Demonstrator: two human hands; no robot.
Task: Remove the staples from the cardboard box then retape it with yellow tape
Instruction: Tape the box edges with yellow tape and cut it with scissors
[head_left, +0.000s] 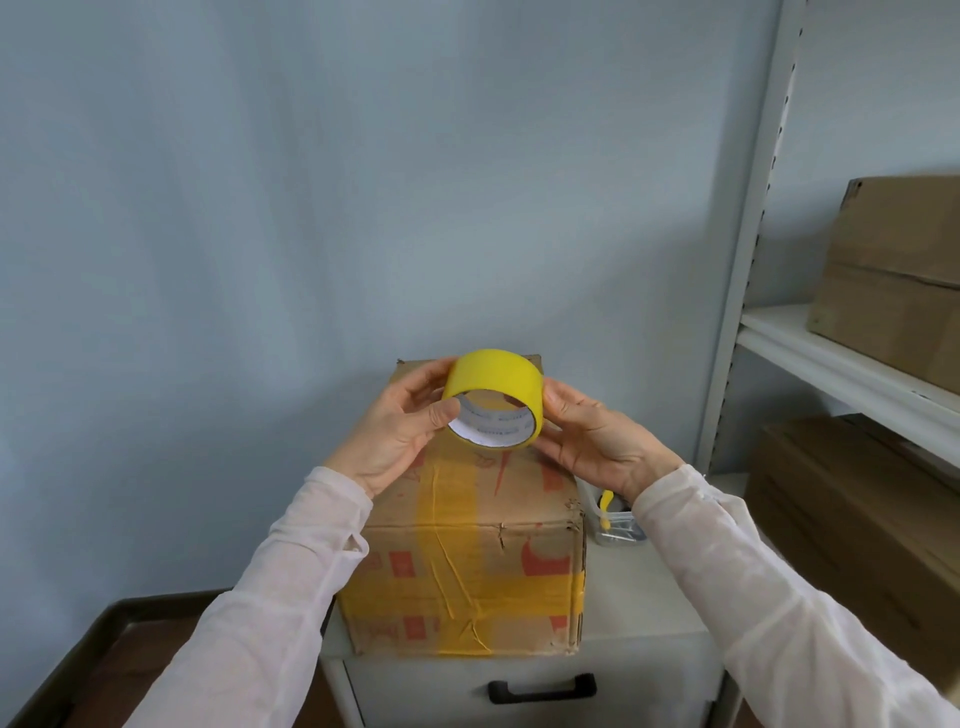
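Both hands hold a roll of yellow tape (498, 376) in the air above the far half of the cardboard box (467, 561). The left hand (395, 431) has its grip closed on the roll's left side, thumb at the white core. The right hand (597, 436) grips the right side, thumb on the outer yellow face. The box stands on a white drawer cabinet (639, 608) against the wall, with yellow tape strips already across its top and near face. Just right of the box sits a clear container (621, 530) with a yellow-handled tool (605, 501) in it. Further right, a shelf (831, 364) carries a brown carton (893, 270).
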